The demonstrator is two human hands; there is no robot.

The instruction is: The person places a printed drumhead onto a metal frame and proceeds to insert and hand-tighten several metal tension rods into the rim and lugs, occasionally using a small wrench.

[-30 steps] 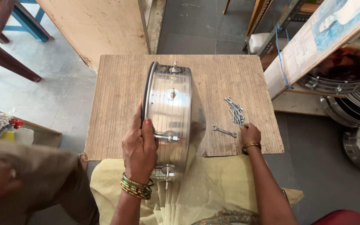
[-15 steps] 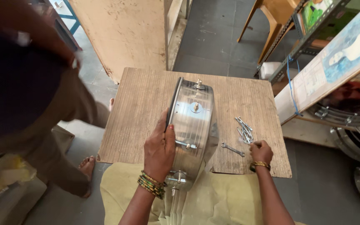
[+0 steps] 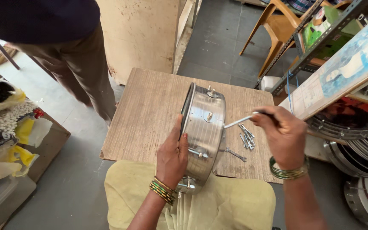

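Observation:
A shiny metal drum shell (image 3: 204, 127) stands on its edge on a wooden board (image 3: 150, 115), leaning over my lap. My left hand (image 3: 172, 155) grips its near rim, thumb on the dark hoop side. My right hand (image 3: 283, 135) is raised beside the drum and holds a metal tuning rod (image 3: 239, 121) whose tip touches the shell's side. A small pile of metal rods (image 3: 248, 137) and a small spanner (image 3: 235, 154) lie on the board to the drum's right.
Another person in brown trousers (image 3: 79, 72) stands at the board's far left. A plywood sheet (image 3: 143, 34) leans behind. Stacked drum hoops (image 3: 358, 136) and a metal rack fill the right; an orange plastic chair (image 3: 277, 34) stands behind. Bags (image 3: 5, 127) sit at left.
My right hand has lifted off the board with a rod and brought it to the drum's side. The other person has moved from near left to the far left.

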